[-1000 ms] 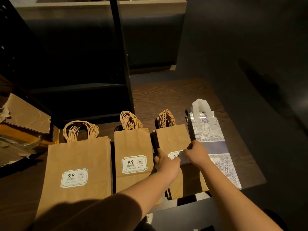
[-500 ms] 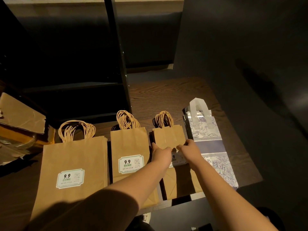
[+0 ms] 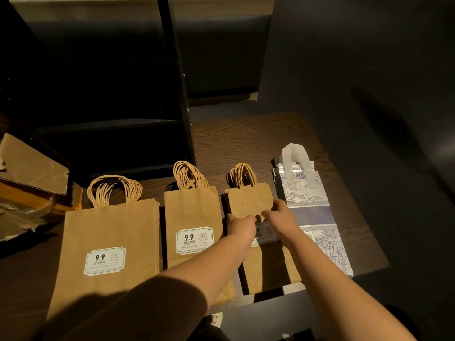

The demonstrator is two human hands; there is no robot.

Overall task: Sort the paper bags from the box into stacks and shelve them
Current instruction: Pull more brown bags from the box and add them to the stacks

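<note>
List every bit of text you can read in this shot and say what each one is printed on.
"9.9": label on the large brown bag stack.
"9.9": label on the middle brown bag stack.
"9": partial label on the small brown bag stack, the rest covered by the left hand and right hand.
The smaller lines on the labels are too small to read.
The patterned blue bag shows no readable text.

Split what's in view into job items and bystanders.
Job: large brown paper bag stack; medium brown paper bag stack; small brown paper bag stack; blue-and-white patterned bag stack; torn cardboard box; black shelf unit.
Bystanders: dark wooden table.
</note>
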